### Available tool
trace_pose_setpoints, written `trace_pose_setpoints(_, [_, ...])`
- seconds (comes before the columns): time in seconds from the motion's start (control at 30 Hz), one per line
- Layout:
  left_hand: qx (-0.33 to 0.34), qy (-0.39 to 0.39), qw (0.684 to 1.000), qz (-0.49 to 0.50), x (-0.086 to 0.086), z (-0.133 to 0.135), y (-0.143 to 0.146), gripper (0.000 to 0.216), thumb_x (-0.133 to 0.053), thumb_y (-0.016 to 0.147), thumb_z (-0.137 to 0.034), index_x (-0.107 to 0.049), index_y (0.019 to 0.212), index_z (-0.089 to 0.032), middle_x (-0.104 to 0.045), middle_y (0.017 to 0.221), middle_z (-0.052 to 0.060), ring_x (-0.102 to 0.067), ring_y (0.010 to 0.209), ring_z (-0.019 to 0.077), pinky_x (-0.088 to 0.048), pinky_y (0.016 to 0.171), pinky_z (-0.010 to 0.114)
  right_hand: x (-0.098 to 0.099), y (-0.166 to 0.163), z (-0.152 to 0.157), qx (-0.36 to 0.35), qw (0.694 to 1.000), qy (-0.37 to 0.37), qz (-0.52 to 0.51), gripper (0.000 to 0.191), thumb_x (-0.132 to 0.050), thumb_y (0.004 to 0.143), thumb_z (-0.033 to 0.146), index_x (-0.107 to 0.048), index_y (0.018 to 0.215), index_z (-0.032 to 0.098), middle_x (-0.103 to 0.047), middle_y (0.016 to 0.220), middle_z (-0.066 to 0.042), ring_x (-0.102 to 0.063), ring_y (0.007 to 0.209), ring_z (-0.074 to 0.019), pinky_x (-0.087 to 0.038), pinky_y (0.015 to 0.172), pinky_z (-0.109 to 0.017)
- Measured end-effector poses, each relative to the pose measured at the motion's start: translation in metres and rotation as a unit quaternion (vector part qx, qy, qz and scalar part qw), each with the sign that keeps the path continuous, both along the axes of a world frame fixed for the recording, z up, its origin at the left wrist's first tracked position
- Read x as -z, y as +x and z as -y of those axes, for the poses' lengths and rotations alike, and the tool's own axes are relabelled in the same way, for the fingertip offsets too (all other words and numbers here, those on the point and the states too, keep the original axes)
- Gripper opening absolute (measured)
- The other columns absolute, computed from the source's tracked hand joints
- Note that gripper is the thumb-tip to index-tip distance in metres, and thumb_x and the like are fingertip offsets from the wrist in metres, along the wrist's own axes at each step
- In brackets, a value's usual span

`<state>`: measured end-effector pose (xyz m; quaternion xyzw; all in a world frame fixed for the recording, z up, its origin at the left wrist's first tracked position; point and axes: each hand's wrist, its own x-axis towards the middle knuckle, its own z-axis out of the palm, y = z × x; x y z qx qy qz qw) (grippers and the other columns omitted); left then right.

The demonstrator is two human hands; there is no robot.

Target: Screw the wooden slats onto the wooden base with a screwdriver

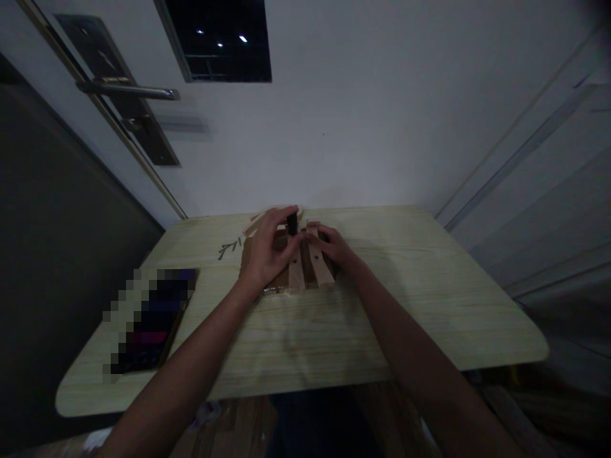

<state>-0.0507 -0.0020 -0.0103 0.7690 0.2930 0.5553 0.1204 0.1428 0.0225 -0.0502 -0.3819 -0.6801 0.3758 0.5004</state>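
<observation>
My left hand (270, 248) has its thumb and fingers closed around a small black block-shaped piece (292, 224), held upright; its exact kind is unclear. Below it lies a light wooden strip (296, 275) with a dark dot in it. My right hand (337, 247) is closed at the upper part of a second wooden strip (319, 262), which also has a dark dot. Both strips rest on a brown, shiny-edged board (277, 283). The fingertips of the two hands nearly meet, and what lies between them is partly hidden.
Several dark screws or nails (229, 247) lie left of the board. More light wooden pieces (255, 222) are behind my left hand. A blurred-out phone or tablet (160, 318) lies at the left of the pale wooden table (410, 318). A white door with a handle (138, 92) stands behind.
</observation>
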Motion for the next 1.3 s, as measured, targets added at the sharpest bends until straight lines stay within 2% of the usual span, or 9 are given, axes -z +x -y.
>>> trace_pose_setpoints(0.13, [-0.048, 0.004, 0.999, 0.004, -0.0022, 0.0001, -0.0006, 0.047, -0.072, 0.091, -0.037, -0.056, 0.135, -0.033, -0.053, 0.125, 0.005, -0.063, 0.106, 0.0166, -0.065, 0.075, 0.025, 0.0001, 0.0004, 0.0003, 0.0, 1.0, -0.011, 0.003, 0.051, -0.066, 0.083, 0.066, -0.074, 0.1, 0.019, -0.075, 0.1, -0.009, -0.067, 0.09, -0.0228, -0.052, 0.086, -0.039])
trace_pose_setpoints(0.33, [-0.044, 0.014, 0.999, 0.0, -0.0016, 0.001, -0.0016, 0.049, -0.068, 0.093, -0.035, -0.051, 0.139, -0.033, -0.059, 0.124, 0.005, -0.065, 0.094, 0.0136, -0.064, 0.071, 0.023, 0.0017, 0.0012, -0.0007, -0.002, 1.0, -0.014, 0.002, 0.047, -0.068, 0.084, 0.063, -0.075, 0.101, 0.019, -0.075, 0.101, -0.01, -0.067, 0.092, -0.0232, -0.053, 0.085, -0.039])
trace_pose_setpoints(0.47, [-0.019, 0.002, 1.0, 0.008, 0.0, 0.0016, -0.0023, 0.052, -0.063, 0.096, -0.033, -0.045, 0.145, -0.032, -0.06, 0.132, 0.007, -0.067, 0.099, 0.0153, -0.064, 0.07, 0.022, 0.0011, 0.0017, -0.0009, -0.001, 1.0, -0.013, 0.01, 0.045, -0.067, 0.086, 0.061, -0.075, 0.102, 0.019, -0.075, 0.102, -0.009, -0.067, 0.092, -0.0228, -0.053, 0.086, -0.039])
trace_pose_setpoints(0.57, [-0.004, -0.002, 1.0, 0.007, 0.0017, 0.0011, -0.0028, 0.048, -0.06, 0.097, -0.03, -0.048, 0.143, -0.032, -0.06, 0.134, 0.007, -0.069, 0.102, 0.0162, -0.064, 0.073, 0.024, 0.0008, 0.002, -0.0009, -0.001, 1.0, -0.019, 0.015, 0.047, -0.067, 0.086, 0.062, -0.075, 0.102, 0.019, -0.075, 0.101, -0.009, -0.067, 0.092, -0.023, -0.053, 0.085, -0.039])
trace_pose_setpoints(0.73, [-0.019, -0.003, 1.0, 0.007, 0.0026, -0.001, -0.0008, 0.053, -0.072, 0.09, -0.032, -0.051, 0.138, -0.033, -0.059, 0.132, 0.006, -0.068, 0.104, 0.0171, -0.064, 0.073, 0.024, 0.001, 0.0006, -0.0006, -0.002, 1.0, -0.008, 0.003, 0.049, -0.066, 0.084, 0.065, -0.074, 0.101, 0.02, -0.075, 0.104, -0.009, -0.067, 0.095, -0.0241, -0.052, 0.088, -0.04])
trace_pose_setpoints(0.83, [-0.015, -0.001, 1.0, 0.009, 0.0017, -0.0025, 0.0003, 0.05, -0.071, 0.09, -0.031, -0.052, 0.136, -0.032, -0.057, 0.13, 0.005, -0.066, 0.107, 0.017, -0.064, 0.071, 0.023, 0.0009, -0.0001, -0.0006, -0.003, 1.0, 0.004, 0.005, 0.049, -0.065, 0.085, 0.066, -0.074, 0.1, 0.02, -0.075, 0.104, -0.009, -0.067, 0.096, -0.0239, -0.052, 0.089, -0.039])
trace_pose_setpoints(0.93, [-0.016, -0.002, 1.0, 0.012, 0.0014, -0.0031, -0.0002, 0.048, -0.07, 0.091, -0.03, -0.052, 0.135, -0.031, -0.056, 0.129, 0.006, -0.065, 0.109, 0.0181, -0.064, 0.071, 0.023, 0.0007, 0.0003, -0.0006, -0.001, 1.0, 0.004, 0.014, 0.05, -0.064, 0.085, 0.067, -0.074, 0.099, 0.019, -0.074, 0.099, -0.009, -0.067, 0.092, -0.0236, -0.052, 0.083, -0.038])
trace_pose_setpoints(1.03, [0.006, -0.014, 1.0, 0.008, 0.0023, -0.0024, -0.0015, 0.05, -0.069, 0.091, -0.03, -0.05, 0.138, -0.031, -0.059, 0.129, 0.007, -0.067, 0.107, 0.0192, -0.065, 0.074, 0.027, 0.0007, 0.001, -0.0005, 0.001, 1.0, -0.001, 0.019, 0.05, -0.064, 0.085, 0.066, -0.074, 0.097, 0.019, -0.073, 0.096, -0.008, -0.066, 0.088, -0.0228, -0.052, 0.079, -0.036])
trace_pose_setpoints(1.3, [0.063, -0.038, 0.997, 0.018, 0.0, 0.0027, -0.001, 0.05, -0.056, 0.098, -0.026, -0.042, 0.145, -0.031, -0.063, 0.13, 0.009, -0.072, 0.104, 0.0179, -0.065, 0.083, 0.031, 0.003, 0.0008, -0.0016, -0.009, 1.0, -0.013, -0.003, 0.048, -0.067, 0.085, 0.062, -0.074, 0.103, 0.018, -0.074, 0.101, -0.009, -0.067, 0.092, -0.0237, -0.052, 0.087, -0.04])
